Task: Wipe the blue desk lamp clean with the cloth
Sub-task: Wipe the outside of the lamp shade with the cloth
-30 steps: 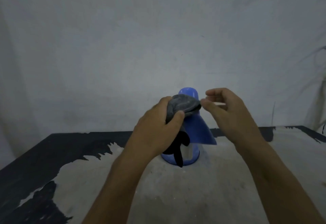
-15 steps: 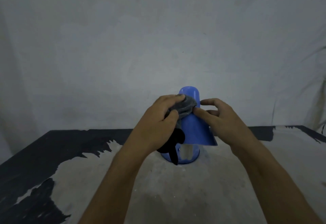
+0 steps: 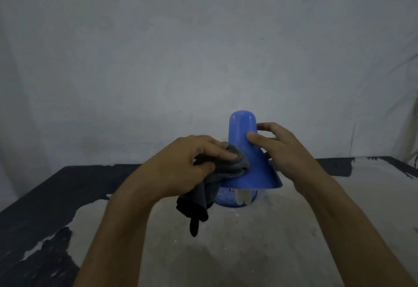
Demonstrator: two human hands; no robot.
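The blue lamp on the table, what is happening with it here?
A person is wiping the blue desk lamp, which stands on a worn table. The left hand grips a dark grey cloth and presses it against the left side of the lamp's cone-shaped shade. The right hand holds the narrow upper part of the shade, thumb in front and fingers behind, probably to steady it. A loose end of the cloth hangs down beside the lamp's round base.
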